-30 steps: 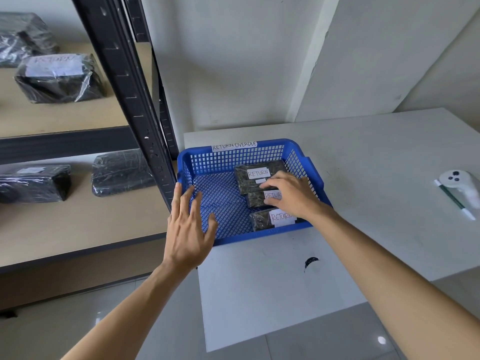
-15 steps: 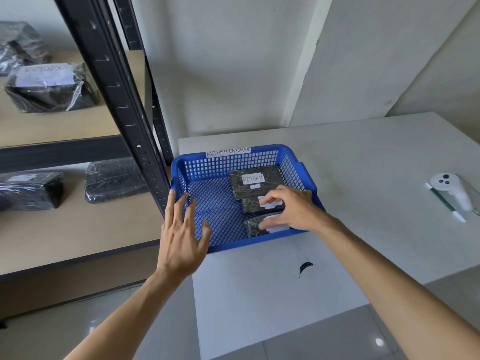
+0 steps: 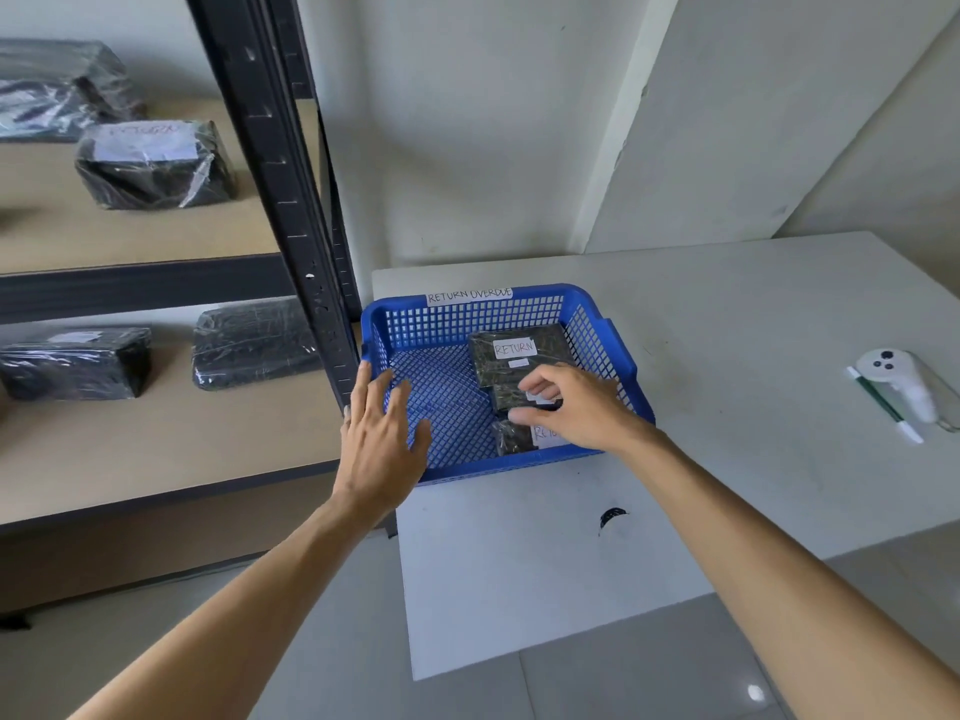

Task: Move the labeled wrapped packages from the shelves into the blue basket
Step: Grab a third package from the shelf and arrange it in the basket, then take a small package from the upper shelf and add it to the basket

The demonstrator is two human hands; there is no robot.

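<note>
The blue basket (image 3: 597,324), tagged "RETURN OVERDUE", sits on the white table next to the shelf post. Three black wrapped packages lie along its right side: a far one labeled "RETURN" (image 3: 519,350), a middle one (image 3: 511,400) and a near one (image 3: 514,439). My right hand (image 3: 576,407) reaches into the basket, its thumb and curled fingers around the middle package. My left hand (image 3: 379,439) hovers flat, fingers spread, over the basket's front left corner. On the shelves lie a labeled package (image 3: 153,166) above and another labeled one (image 3: 75,361) below.
A black steel shelf post (image 3: 283,200) stands just left of the basket. An unlabeled wrapped package (image 3: 254,343) lies on the lower shelf and another wrapped bundle (image 3: 57,88) at the upper left. A white controller (image 3: 898,381) and a green pen (image 3: 883,402) lie at the table's right.
My right hand has drawn back a little and its fingers have curled round the middle package. My left hand stays spread at the basket's corner. The view shifted slightly.
</note>
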